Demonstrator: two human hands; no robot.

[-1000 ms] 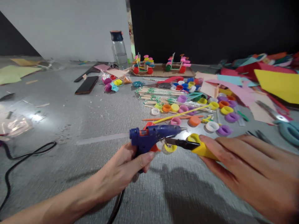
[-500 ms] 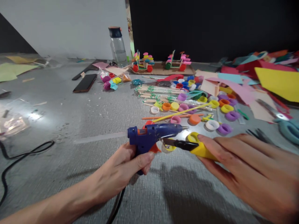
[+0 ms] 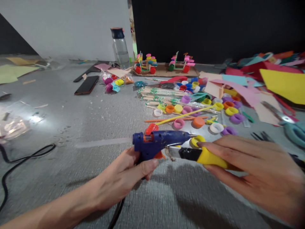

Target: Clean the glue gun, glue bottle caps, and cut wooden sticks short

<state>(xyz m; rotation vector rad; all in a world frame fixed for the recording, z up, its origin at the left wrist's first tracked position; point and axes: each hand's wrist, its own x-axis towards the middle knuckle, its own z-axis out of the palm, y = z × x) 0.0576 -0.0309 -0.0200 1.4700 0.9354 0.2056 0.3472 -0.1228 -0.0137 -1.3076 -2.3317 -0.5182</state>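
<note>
My left hand [image 3: 135, 167] is wrapped around the handle of a blue hot glue gun [image 3: 164, 139], its nozzle pointing right. A translucent glue stick [image 3: 105, 142] sticks out of the gun's back end, and its orange trigger [image 3: 159, 155] shows below the body. My right hand [image 3: 250, 168] grips a yellow and black utility knife [image 3: 211, 158]. Its blade, pointing left, lies just under the gun's front, with a brownish stringy bit at the tip; whether blade and gun touch I cannot tell. A yellow bottle cap [image 3: 197, 140] sits by the nozzle, and a red cap [image 3: 152, 128] behind the gun.
Several coloured caps [image 3: 216, 128], wrapped sticks [image 3: 164, 93] and paper sheets [image 3: 283, 86] cover the right side. Scissors [image 3: 295, 130] lie far right. At the back are a phone [image 3: 87, 85], a water bottle [image 3: 121, 47] and two small model vehicles [image 3: 145, 63]. A black cord [image 3: 26, 157] runs at left.
The glue gun has shifted slightly right and down. My right hand has turned the utility knife a little and moved it slightly right and down; its blade now looks brighter.
</note>
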